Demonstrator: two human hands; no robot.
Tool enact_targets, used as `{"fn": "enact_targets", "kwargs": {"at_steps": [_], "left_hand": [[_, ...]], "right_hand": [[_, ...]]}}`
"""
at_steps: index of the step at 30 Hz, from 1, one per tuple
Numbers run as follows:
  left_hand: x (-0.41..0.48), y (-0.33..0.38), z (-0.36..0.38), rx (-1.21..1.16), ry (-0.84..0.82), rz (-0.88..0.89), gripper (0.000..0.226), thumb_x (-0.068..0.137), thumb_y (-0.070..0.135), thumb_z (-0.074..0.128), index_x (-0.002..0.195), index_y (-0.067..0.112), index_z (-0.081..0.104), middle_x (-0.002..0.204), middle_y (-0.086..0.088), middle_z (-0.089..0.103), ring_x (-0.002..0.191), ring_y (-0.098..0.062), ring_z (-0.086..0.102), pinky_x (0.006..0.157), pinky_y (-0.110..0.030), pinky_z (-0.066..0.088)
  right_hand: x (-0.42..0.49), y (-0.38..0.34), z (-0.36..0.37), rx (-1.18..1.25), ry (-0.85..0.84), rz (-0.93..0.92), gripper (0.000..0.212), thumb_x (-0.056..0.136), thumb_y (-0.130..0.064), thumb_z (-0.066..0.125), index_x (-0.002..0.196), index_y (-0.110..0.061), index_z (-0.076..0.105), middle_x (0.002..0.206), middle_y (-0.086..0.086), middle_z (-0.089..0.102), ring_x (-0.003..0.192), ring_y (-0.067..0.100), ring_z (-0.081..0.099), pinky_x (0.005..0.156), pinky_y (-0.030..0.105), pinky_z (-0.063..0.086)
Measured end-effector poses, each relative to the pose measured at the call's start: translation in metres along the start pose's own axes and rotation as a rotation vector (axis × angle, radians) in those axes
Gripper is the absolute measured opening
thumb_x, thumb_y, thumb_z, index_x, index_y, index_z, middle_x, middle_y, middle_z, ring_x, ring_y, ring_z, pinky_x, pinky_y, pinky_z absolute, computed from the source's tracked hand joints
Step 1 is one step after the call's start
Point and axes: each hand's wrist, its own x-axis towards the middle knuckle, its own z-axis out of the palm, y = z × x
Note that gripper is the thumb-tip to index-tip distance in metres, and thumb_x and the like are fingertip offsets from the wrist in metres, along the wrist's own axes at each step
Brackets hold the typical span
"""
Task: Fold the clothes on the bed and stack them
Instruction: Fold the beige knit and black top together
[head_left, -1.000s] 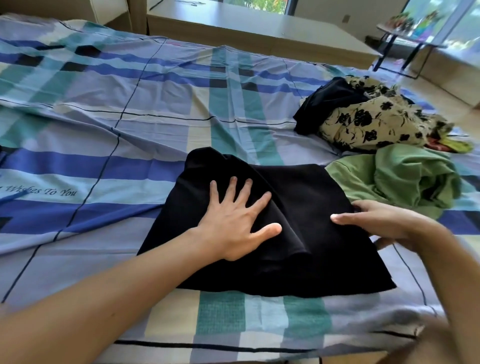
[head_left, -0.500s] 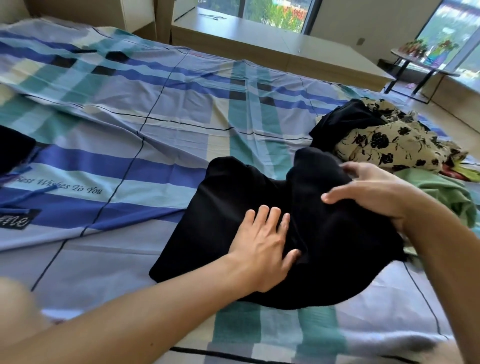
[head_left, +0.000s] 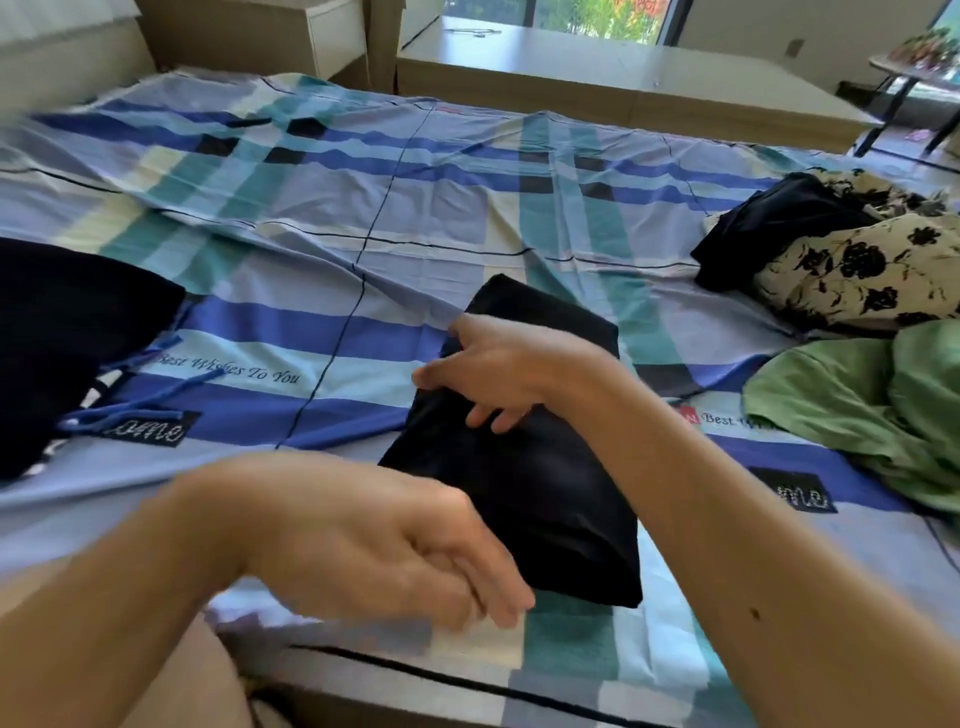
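Note:
A black garment (head_left: 535, 483) lies folded into a narrow rectangle on the plaid bed sheet (head_left: 322, 218), in the middle of the view. My right hand (head_left: 498, 364) rests on its far left part, with the index finger pointing left and the other fingers loosely bent. My left hand (head_left: 405, 551) hovers blurred at the garment's near left corner, fingers together and loosely curled, holding nothing I can see. Unfolded clothes lie in a heap at the right: a green garment (head_left: 872, 410), a cream floral garment (head_left: 857, 275) and a black one (head_left: 779, 223).
A dark garment (head_left: 78, 338) with a blue drawstring (head_left: 130, 410) lies at the bed's left edge. A low wooden platform (head_left: 623, 67) runs behind the bed, and a small black-legged side table (head_left: 914, 67) stands at the far right. The bed's near edge is just below my arms.
The garment's right half has been folded over to the left, making it narrower. My right hand came across with it. My left hand lifted off and drew back toward me.

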Motion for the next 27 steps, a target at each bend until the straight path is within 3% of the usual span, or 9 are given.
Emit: {"fn": "enact_targets", "kwargs": {"at_steps": [4, 7, 9, 12, 14, 17, 21, 23, 27], "left_hand": [[0.003, -0.014, -0.036, -0.235, 0.540, 0.233, 0.019, 0.090, 0.021, 0.052, 0.089, 0.013, 0.069, 0.082, -0.003, 0.073, 0.073, -0.016, 0.067, 0.065, -0.029, 0.048], [0.045, -0.034, -0.033, 0.093, 0.977, 0.119, 0.004, 0.093, 0.029, 0.057, 0.092, 0.025, 0.060, 0.086, 0.007, 0.063, 0.079, -0.010, 0.057, 0.075, -0.032, 0.048], [0.067, -0.049, -0.019, 0.397, 0.855, -0.063, 0.026, 0.093, 0.037, 0.059, 0.116, 0.026, 0.051, 0.109, 0.005, 0.052, 0.103, -0.015, 0.052, 0.093, -0.040, 0.046], [0.078, -0.054, -0.014, 0.641, 0.645, -0.280, 0.064, 0.092, 0.047, 0.056, 0.144, 0.027, 0.026, 0.127, 0.004, 0.033, 0.120, -0.022, 0.039, 0.098, -0.045, 0.045], [0.077, -0.048, -0.020, 0.646, 0.578, -0.346, 0.072, 0.089, 0.046, 0.056, 0.148, 0.029, 0.018, 0.129, 0.004, 0.032, 0.121, -0.023, 0.040, 0.095, -0.044, 0.047], [0.082, -0.035, -0.035, 0.637, 0.592, -0.452, 0.050, 0.091, 0.040, 0.050, 0.139, 0.026, 0.040, 0.128, 0.002, 0.045, 0.119, -0.025, 0.048, 0.095, -0.042, 0.045], [0.127, -0.032, -0.055, 0.694, 0.995, -0.198, 0.037, 0.097, 0.038, 0.043, 0.126, 0.021, 0.058, 0.130, -0.001, 0.052, 0.127, -0.023, 0.043, 0.104, -0.042, 0.039], [0.149, -0.042, -0.068, 0.691, 0.923, -0.083, 0.051, 0.101, 0.046, 0.033, 0.145, 0.024, 0.045, 0.153, 0.000, 0.039, 0.146, -0.020, 0.026, 0.120, -0.044, 0.020], [0.168, -0.081, -0.093, 0.494, 0.744, -0.315, 0.059, 0.103, 0.056, 0.023, 0.157, 0.032, 0.021, 0.167, 0.005, 0.012, 0.154, -0.013, -0.001, 0.122, -0.053, -0.006]], "right_hand": [[-0.006, 0.026, 0.005, 0.451, -0.129, -0.139, 0.028, 0.101, -0.010, 0.048, 0.128, -0.009, 0.056, 0.111, 0.014, 0.070, 0.100, 0.026, 0.070, 0.094, 0.039, 0.055], [-0.012, 0.045, 0.000, 0.704, -0.061, -0.209, 0.040, 0.094, 0.009, 0.043, 0.125, -0.008, 0.061, 0.109, 0.015, 0.072, 0.097, 0.022, 0.072, 0.088, 0.035, 0.059], [-0.007, 0.062, -0.007, 0.727, 0.219, -0.187, 0.043, 0.089, 0.012, 0.038, 0.117, -0.008, 0.063, 0.103, 0.014, 0.074, 0.087, 0.020, 0.072, 0.083, 0.036, 0.058], [-0.002, 0.097, -0.015, 0.420, 0.628, -0.224, 0.036, 0.088, -0.020, 0.050, 0.121, -0.027, 0.064, 0.120, -0.005, 0.069, 0.114, 0.011, 0.063, 0.106, 0.040, 0.047], [-0.004, 0.120, -0.004, 0.155, 0.548, -0.257, 0.052, 0.093, -0.045, 0.050, 0.145, -0.036, 0.046, 0.155, -0.006, 0.041, 0.146, 0.011, 0.031, 0.122, 0.041, 0.024], [-0.002, 0.141, 0.031, -0.233, 0.264, -0.169, 0.068, 0.099, -0.063, 0.034, 0.158, -0.042, 0.008, 0.167, -0.011, -0.010, 0.151, 0.008, -0.019, 0.123, 0.053, -0.005], [0.006, 0.139, 0.034, -0.236, 0.228, -0.097, 0.073, 0.096, -0.068, 0.028, 0.158, -0.042, 0.000, 0.167, -0.009, -0.015, 0.151, 0.010, -0.022, 0.121, 0.056, -0.011], [0.004, 0.133, 0.036, -0.230, 0.271, -0.081, 0.075, 0.096, -0.068, 0.027, 0.159, -0.037, 0.000, 0.167, -0.008, -0.015, 0.151, 0.010, -0.022, 0.121, 0.056, -0.011], [-0.026, 0.118, 0.057, -0.210, 0.290, -0.012, 0.083, 0.093, -0.072, 0.026, 0.159, -0.032, -0.005, 0.166, -0.006, -0.020, 0.150, 0.013, -0.026, 0.123, 0.055, -0.006]]}}
